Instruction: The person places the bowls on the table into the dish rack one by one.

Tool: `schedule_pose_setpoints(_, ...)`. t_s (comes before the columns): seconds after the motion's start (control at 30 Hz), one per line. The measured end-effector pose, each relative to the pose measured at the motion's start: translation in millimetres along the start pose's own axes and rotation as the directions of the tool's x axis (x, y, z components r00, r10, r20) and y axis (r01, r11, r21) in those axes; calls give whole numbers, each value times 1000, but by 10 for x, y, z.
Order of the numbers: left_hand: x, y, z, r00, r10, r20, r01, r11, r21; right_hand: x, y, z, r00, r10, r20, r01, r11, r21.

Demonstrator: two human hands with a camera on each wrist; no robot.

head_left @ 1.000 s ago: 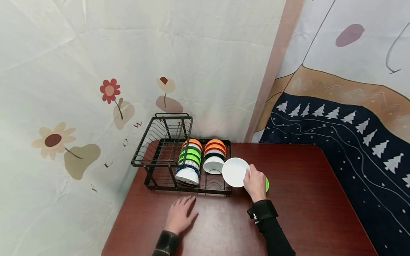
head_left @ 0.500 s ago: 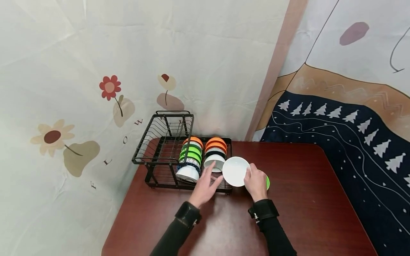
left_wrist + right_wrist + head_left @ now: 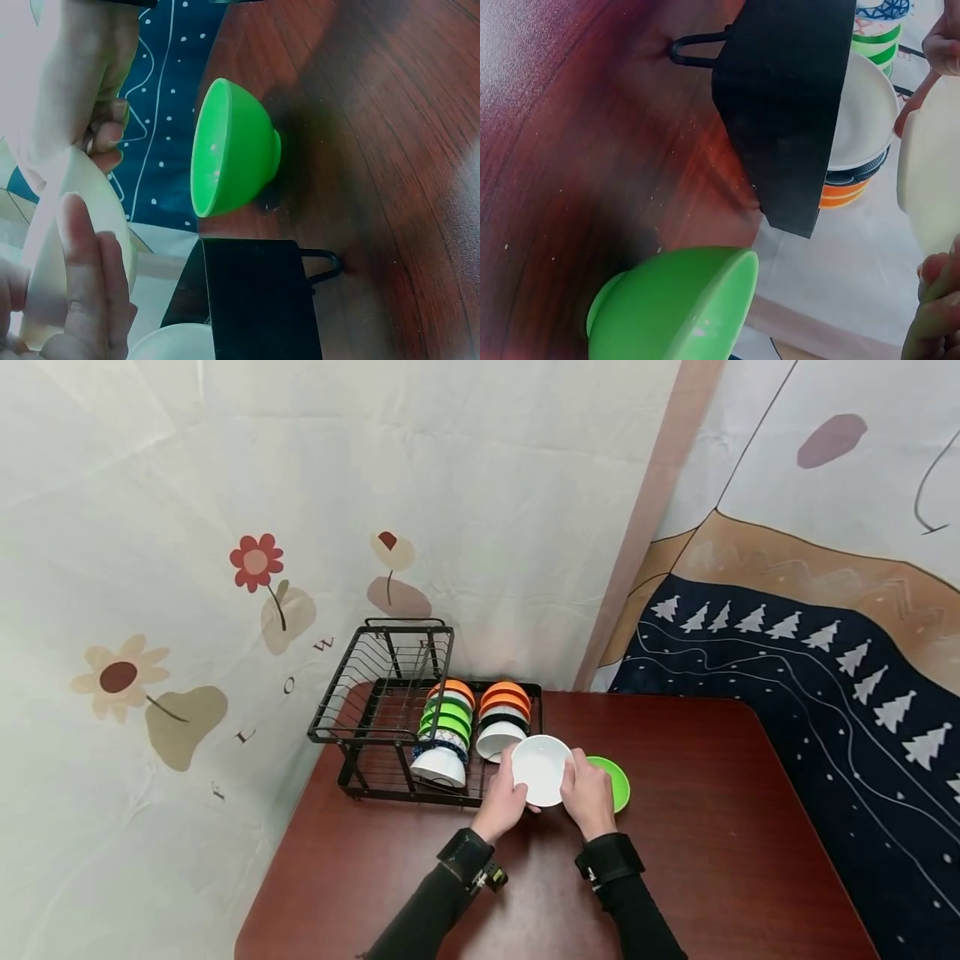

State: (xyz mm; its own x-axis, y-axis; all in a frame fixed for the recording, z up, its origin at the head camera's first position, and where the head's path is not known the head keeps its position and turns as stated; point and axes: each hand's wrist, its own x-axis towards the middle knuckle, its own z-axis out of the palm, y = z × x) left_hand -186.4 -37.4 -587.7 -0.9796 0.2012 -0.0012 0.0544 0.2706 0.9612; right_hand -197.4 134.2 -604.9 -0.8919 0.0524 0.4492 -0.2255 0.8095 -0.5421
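Note:
Between both hands a white bowl (image 3: pixel 540 770) is held up over the right front corner of the black dish rack (image 3: pixel 435 798). My left hand (image 3: pixel 500 802) grips its left rim, thumb on top and fingers underneath. On the opposite rim my right hand (image 3: pixel 588 795) pinches it with the thumb toward the inside. In the left wrist view the fingers (image 3: pixel 86 262) lie along the underside of the bowl. A green bowl (image 3: pixel 611 783) stands upright on the table just right of the right hand, partly hidden by it in the head view.
Inside the rack, two rows of bowls stand on edge. The left row ends in a white bowl (image 3: pixel 440 767), the right row in another white bowl (image 3: pixel 498 741). A raised wire basket (image 3: pixel 382 689) covers the rack's left side. Behind the brown table (image 3: pixel 712 827) hang printed cloths.
My left hand has moved from the table in front of the rack to the bowl's left rim and taken hold. The bowl has shifted slightly left, uncovering more of the green bowl.

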Motion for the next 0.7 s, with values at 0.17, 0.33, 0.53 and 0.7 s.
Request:
schedule_pose_setpoints(0.17, -11, 16, -35, 1000, 20, -21, -19, 999, 43, -5, 36, -18, 1000, 3, 4, -3, 999, 42)
schedule_pose_setpoints(0.33, 44, -49, -129, 993, 82, -84, -67, 984, 167, -45, 207, -142, 992, 63, 109, -80, 984, 161)
schedule_pose_setpoints(0.53, 390, -764, -240, 960, 234, -152, -182, 939, 293, -176, 631, -322, 961, 104, 256, -132, 987, 91)
schedule_pose_setpoints(0.7, 565, -1082, -327, 928, 327, -178, -243, 894, 377, -369, 1032, -443, 896, 212, 390, -210, 976, -49)
